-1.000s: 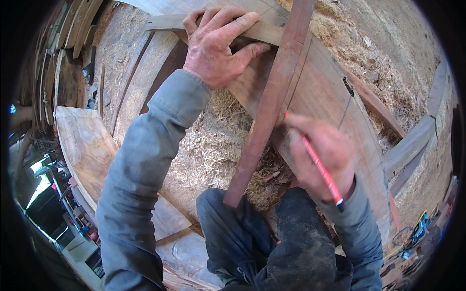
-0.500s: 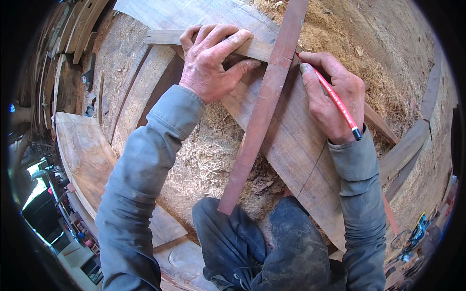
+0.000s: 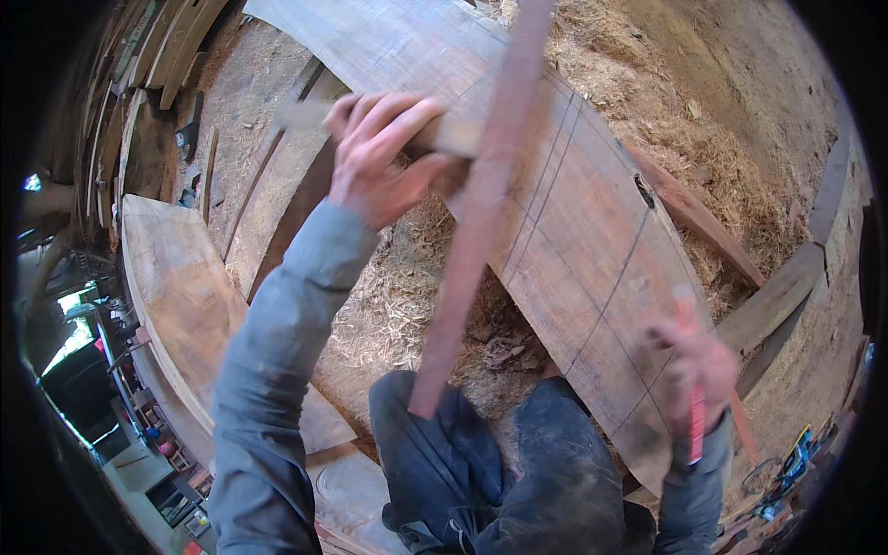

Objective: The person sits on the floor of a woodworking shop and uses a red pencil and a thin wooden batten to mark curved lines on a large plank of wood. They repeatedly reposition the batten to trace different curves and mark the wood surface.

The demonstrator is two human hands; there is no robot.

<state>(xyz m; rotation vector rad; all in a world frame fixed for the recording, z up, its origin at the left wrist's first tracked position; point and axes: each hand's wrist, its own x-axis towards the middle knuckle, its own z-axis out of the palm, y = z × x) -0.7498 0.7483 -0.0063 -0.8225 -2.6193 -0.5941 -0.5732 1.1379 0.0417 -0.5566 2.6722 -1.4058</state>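
Left hand [image 3: 379, 157] is clamped round the pale crosspiece [image 3: 453, 137] of a long reddish wooden strip [image 3: 476, 222] lying over the big marked plank [image 3: 573, 231]; right hand [image 3: 694, 361], blurry, grips a red pencil [image 3: 696, 421] near the plank's lower end; sawdust [image 3: 407, 296] underneath.

- Sawdust [image 3: 407, 296] and shavings cover the ground.
- A curved plank [image 3: 176, 287] lies to the left.
- Stacked boards [image 3: 176, 46] lean at upper left.
- Timbers [image 3: 777, 296] lie at right.
- Dark trousers [image 3: 499, 472] show below.
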